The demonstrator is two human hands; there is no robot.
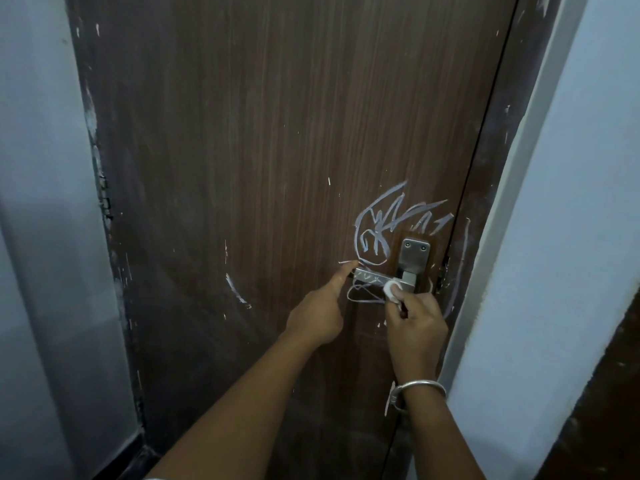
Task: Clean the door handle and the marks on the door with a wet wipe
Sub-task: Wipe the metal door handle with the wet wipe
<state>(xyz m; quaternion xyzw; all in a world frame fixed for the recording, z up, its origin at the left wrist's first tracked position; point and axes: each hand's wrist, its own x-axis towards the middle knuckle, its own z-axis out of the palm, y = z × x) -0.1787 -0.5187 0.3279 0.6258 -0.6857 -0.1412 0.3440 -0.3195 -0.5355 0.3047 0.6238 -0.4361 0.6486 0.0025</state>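
Head view: the right hand [415, 323] pinches the white wipe [391, 291] onto the handle [372, 277], low on the door [259, 150]. The left hand [318, 313] rests one straight finger on the handle's tip. Best to rub slowly along the bar, pressing hard, then wipe the marks [377, 225] above.

chalk marks [381, 230] on door [242, 133], maybe "A1", rest unreadable
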